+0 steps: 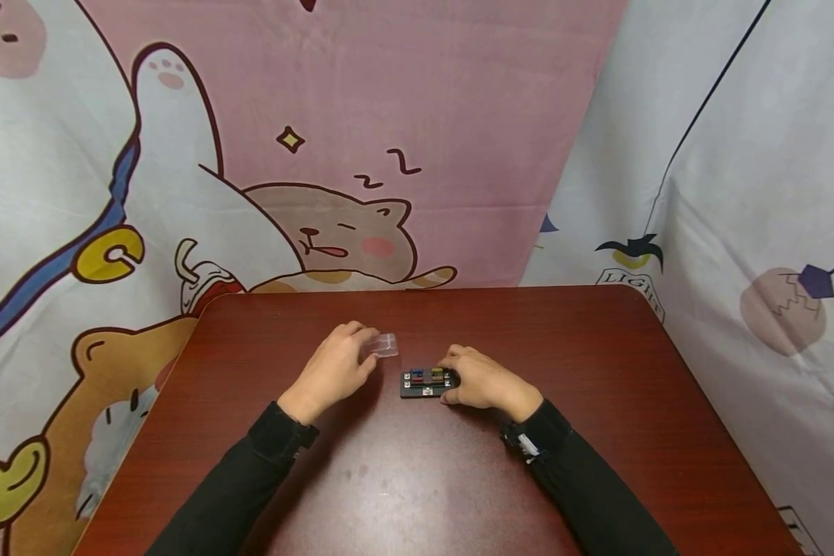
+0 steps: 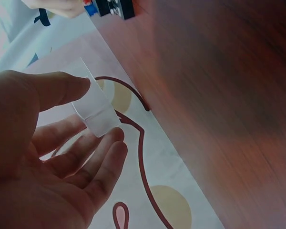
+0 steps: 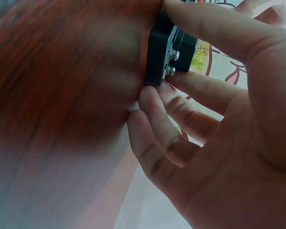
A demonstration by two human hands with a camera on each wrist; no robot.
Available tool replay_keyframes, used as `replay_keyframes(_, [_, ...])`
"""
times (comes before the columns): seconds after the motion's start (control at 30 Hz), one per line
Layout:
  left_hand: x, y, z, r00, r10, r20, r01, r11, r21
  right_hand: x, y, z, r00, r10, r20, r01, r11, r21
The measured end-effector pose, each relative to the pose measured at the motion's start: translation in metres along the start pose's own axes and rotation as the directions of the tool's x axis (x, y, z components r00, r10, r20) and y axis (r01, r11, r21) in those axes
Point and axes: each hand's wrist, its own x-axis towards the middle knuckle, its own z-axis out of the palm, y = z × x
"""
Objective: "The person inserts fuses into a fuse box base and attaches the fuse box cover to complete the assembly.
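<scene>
A clear plastic cover point(image 1: 387, 345) is pinched between the thumb and fingers of my left hand point(image 1: 335, 371), above the far half of the table. The left wrist view shows the same transparent cover point(image 2: 96, 112) between the thumb and the fingertips. To its right, a black blade-fuse block point(image 1: 417, 390) lies on the table with small coloured fuses and metal screw terminals on top. My right hand point(image 1: 486, 380) grips the block's right end, thumb on the near side and fingers on the far side. Screws show on the end of the fuse block point(image 3: 157, 52) in the right wrist view.
The brown wooden table point(image 1: 417, 494) has its far edge close beyond both hands. Behind it hangs a cartoon-printed cloth point(image 1: 445, 116), and another pale cloth point(image 1: 737, 193) hangs along the right side.
</scene>
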Motion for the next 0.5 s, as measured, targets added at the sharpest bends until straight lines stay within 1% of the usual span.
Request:
replay_keyframes(0.13, [0.001,0.009,0.001,0.999,0.047,0.018,-0.047,0.999,0.010,0.000,0.000,-0.001,1.000,0.007,0.011,-0.007,1.000,0.005])
replay_keyframes(0.3, [0.001,0.018,0.006,0.993,0.112,0.038,-0.112,0.994,0.009,0.002,0.000,-0.001,1.000,0.014,0.010,-0.014,1.000,0.005])
replay_keyframes(0.5, [0.003,0.028,0.012,0.986,0.156,0.061,-0.157,0.988,0.007,0.002,0.001,-0.002,1.000,0.007,0.009,-0.008,1.000,0.014])
